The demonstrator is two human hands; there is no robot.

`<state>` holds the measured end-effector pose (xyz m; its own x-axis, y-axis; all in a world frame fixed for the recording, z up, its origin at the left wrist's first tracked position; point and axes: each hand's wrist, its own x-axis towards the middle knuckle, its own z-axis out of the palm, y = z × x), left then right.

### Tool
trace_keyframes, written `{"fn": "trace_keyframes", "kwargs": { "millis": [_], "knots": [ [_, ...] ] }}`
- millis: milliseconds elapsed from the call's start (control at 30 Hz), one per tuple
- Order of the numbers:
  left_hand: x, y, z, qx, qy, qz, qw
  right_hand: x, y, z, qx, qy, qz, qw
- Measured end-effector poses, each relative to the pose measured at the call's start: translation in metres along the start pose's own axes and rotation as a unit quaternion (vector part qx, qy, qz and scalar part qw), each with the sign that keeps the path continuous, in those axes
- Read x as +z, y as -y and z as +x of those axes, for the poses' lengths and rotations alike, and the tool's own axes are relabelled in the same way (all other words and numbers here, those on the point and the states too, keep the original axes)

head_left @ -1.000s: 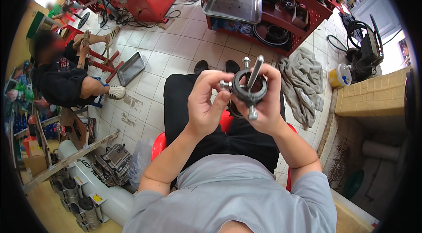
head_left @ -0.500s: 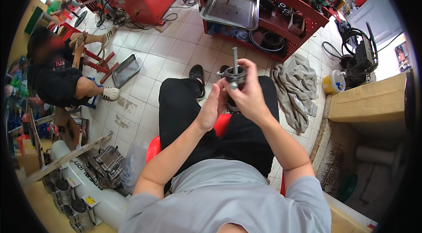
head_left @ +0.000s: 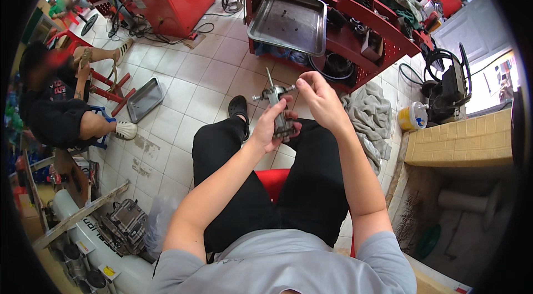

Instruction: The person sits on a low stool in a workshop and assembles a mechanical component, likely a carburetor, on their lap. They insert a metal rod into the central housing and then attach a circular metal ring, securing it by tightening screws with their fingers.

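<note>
- A seated person, seen from above, holds a grey metal tool [head_left: 282, 121] in front of the body, above and between the knees of their black trousers [head_left: 229, 152].
- The tool lies just to the left of the right hand [head_left: 321, 100], with its bolted end level with that hand's fingertips.
- Its long axis runs mostly away from the person, the far end leaning slightly left; a thin rod [head_left: 270, 77] sticks out of that end.
- Short bolts stand out sideways near the rod; the right bolt [head_left: 291, 89] is nearest the right hand.
- The left hand [head_left: 268, 127] is closed around the tool's body, thumb along the upper side and fingers wrapped underneath, carrying it.
- The right hand is partly curled, thumb and forefinger close together by the right bolt; whether they pinch it or only sit beside it, I cannot tell.
- Both forearms reach forward from the lower edge, elbows bent outward; the right wrist angles inward, toward the left.
</note>
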<state>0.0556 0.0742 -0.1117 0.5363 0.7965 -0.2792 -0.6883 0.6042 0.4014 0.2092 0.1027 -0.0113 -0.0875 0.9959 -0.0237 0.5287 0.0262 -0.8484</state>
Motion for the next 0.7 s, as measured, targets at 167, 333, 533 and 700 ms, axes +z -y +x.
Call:
{"fn": "trace_keyframes", "kwargs": {
  "millis": [167, 333, 533, 700],
  "knots": [
    [0.001, -0.034, 0.04, 0.1, -0.021, 0.027, 0.994, 0.021, -0.012, 0.029, -0.01, 0.007, 0.192, 0.981],
    [-0.007, -0.058, 0.078, 0.166, -0.011, 0.054, 0.985, 0.045, -0.035, 0.056, -0.036, -0.025, 0.205, 0.978],
    [-0.047, -0.059, 0.101, 0.114, 0.0, 0.092, 0.989, 0.042, -0.061, 0.106, -0.041, -0.001, 0.147, 0.988],
    [-0.05, -0.066, 0.125, 0.123, 0.029, -0.018, 0.992, 0.051, -0.074, 0.159, 0.052, 0.061, 0.26, 0.962]
  ]
}}
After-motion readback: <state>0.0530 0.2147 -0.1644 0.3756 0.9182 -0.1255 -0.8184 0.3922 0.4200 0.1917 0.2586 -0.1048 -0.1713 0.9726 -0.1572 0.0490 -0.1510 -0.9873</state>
